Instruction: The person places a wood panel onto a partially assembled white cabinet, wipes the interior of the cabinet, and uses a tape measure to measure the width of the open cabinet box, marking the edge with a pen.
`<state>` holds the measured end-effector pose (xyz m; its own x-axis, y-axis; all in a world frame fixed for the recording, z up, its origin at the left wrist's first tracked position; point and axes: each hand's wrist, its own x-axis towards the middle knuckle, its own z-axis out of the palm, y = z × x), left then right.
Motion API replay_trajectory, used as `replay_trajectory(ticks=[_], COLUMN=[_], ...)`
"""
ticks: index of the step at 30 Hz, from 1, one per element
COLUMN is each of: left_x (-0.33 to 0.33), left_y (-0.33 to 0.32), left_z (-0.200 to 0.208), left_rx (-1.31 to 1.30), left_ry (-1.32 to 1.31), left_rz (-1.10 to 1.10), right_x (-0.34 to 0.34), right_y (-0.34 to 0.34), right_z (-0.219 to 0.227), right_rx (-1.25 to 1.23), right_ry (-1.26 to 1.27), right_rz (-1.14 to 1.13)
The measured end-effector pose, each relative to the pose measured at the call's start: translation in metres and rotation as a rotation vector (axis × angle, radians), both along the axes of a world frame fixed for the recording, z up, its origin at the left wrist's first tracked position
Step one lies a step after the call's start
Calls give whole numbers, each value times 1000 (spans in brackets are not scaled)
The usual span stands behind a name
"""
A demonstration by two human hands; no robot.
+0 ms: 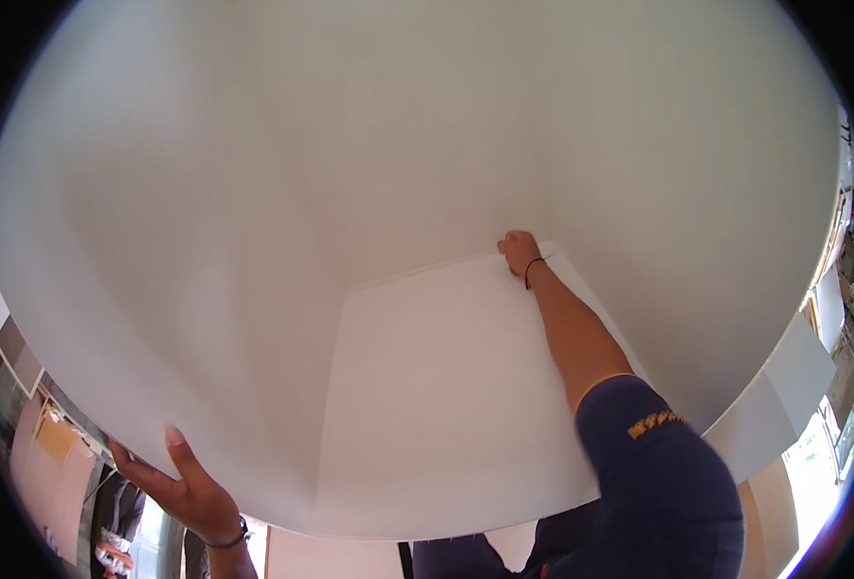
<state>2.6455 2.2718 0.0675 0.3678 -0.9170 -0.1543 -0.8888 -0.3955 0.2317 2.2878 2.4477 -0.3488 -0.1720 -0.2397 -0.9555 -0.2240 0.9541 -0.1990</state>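
A large white box (427, 386), seen from its open side, fills most of the view. Its smooth walls meet a pale base panel. My right arm reaches deep inside. There my right hand (520, 253) is closed, knuckles up, against the seam where the base meets the back wall, close to the right corner. Whatever its fingers may hold is hidden. My left hand (190, 492) grips the box's near left rim, with the thumb raised on the inner side and the fingers along the edge. Dark bands circle both wrists.
Beyond the left rim, a pink-beige panel (50, 482) stands among other items, with part of a person (113, 555) below. At the right, pale flat sheets (774, 396) stand beside the box, near a bright opening. My legs (456, 558) show under the near rim.
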Motion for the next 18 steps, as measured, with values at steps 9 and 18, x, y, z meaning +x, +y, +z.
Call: replay_trajectory(ticks=[9,18], left_x=[27,41], left_y=[7,9], left_z=[-21,-35], left_rx=[-35,-45], left_ry=[69,93], left_rz=[-105,-188], right_x=[35,20], right_y=[-133,-34], right_z=[58,94], right_rx=[-397,-304], right_ry=[-6,80], right_rz=[78,685])
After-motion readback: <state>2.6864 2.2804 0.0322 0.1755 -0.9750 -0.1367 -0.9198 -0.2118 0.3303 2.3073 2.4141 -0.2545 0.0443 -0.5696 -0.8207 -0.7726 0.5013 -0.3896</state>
